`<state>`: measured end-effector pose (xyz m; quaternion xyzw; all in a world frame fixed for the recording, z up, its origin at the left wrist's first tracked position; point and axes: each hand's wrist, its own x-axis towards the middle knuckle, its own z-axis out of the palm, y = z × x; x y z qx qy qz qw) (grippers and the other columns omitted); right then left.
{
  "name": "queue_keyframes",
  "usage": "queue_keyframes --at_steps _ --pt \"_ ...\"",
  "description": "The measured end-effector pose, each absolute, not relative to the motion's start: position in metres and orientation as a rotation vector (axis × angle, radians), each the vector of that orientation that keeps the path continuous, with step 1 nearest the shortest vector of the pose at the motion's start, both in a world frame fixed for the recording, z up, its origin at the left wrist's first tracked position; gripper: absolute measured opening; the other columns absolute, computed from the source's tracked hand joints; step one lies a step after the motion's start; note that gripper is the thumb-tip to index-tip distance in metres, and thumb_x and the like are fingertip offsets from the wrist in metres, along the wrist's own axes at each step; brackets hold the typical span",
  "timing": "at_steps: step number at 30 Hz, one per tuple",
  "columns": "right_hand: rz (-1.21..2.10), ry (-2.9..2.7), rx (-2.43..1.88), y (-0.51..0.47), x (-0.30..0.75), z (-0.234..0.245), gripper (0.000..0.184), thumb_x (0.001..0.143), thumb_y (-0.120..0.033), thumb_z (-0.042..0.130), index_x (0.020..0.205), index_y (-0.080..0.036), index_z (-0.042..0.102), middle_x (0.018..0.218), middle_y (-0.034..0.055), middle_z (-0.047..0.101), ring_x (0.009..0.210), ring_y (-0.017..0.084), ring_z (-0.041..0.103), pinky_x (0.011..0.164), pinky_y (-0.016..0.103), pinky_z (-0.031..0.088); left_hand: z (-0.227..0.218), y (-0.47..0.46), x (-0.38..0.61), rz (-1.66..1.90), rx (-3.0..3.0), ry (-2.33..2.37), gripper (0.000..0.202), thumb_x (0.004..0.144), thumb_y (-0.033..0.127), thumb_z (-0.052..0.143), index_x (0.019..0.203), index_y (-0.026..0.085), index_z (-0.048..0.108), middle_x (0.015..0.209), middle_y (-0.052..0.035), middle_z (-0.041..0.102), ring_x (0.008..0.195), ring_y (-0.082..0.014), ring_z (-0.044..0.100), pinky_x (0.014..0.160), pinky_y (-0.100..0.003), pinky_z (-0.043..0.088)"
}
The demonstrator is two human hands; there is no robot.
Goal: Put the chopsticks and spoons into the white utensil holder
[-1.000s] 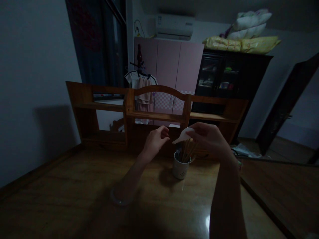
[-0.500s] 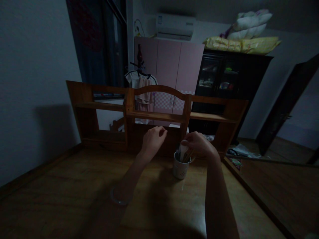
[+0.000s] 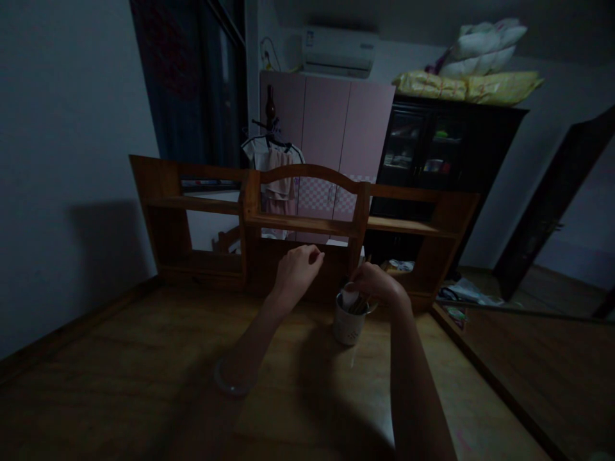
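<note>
R hand (image 3: 377, 282) is lower than 1 s ago: back then it holds the white spoon (image 3: 350, 296) slanted above the cup (image 3: 348, 328), narrow end pointing left; half a sec ago the spoon is upright, narrow end going in. Now it's deeper, w/ only the wide top part showing at the cup's left side, approx. rim level. R fingers are narrow, pinched on the spoon's top edge. L hand (image 3: 298, 275) hangs left of the cup, well apart from it, in abt the same spot; its fingers are curled tighter than 1 s ago, thumb tip close to index, narrow gap b/w. Cup hasn't moved: stands upright on the table (image 3: 192, 346), toward the far side, near the shelf unit (image 3: 302, 224).

Hard to see: spoon's lower end is hidden inside the cup, so can't tell if it touches bottom. Sticks (image 3: 358, 307) in the cup are partly behind R hand; a few tips poke up past it, count unclear. R fingertips partly merge w/ the spoon in dim light. Cup's small pattern is blurry. L forearm, w/ a bracelet (image 3: 233, 386) at the wrist, fades into shadow; R forearm is cut off at the near edge.
</note>
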<state>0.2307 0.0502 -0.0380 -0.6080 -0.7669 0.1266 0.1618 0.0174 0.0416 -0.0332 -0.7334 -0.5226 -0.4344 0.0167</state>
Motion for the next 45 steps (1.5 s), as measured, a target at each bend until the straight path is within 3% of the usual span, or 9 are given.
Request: queue_keyframes --at_steps 17,33,45 --pt "0.176 -2.174 -1.637 0.028 0.219 -0.02 0.014 0.073 -0.026 0.066 0.077 -0.015 0.074 0.07 0.0049 0.069 0.064 0.015 0.063 0.049 0.018 0.038 -0.033 0.041 0.017 -1.293 -2.262 -1.621 0.021 0.091 0.037 0.053 0.087 0.024 0.069 0.089 -0.0048 0.072 0.081 -0.0207 0.066 0.066 -0.026 0.041" --pt "0.503 -2.27 -1.81 0.056 0.223 -0.045 0.016 0.071 -0.026 0.068 0.077 -0.013 0.074 0.068 0.0068 0.07 0.057 0.015 0.065 0.044 0.016 0.041 -0.032 0.04 0.016 -1.283 -2.278 -1.63 0.022 0.091 0.037 0.053 0.086 0.024 0.069 0.088 -0.0053 0.072 0.081 -0.0211 0.066 0.064 -0.026 0.039" --pt "0.542 -2.331 -1.912 0.061 0.222 -0.053 0.018 0.067 -0.028 0.071 0.072 -0.012 0.074 0.066 0.0088 0.07 0.056 0.016 0.065 0.045 0.017 0.042 -0.033 0.041 0.014 -1.277 -2.288 -1.624 0.023 0.091 0.038 0.052 0.086 0.024 0.069 0.087 -0.006 0.072 0.082 -0.0218 0.066 0.066 -0.026 0.04"
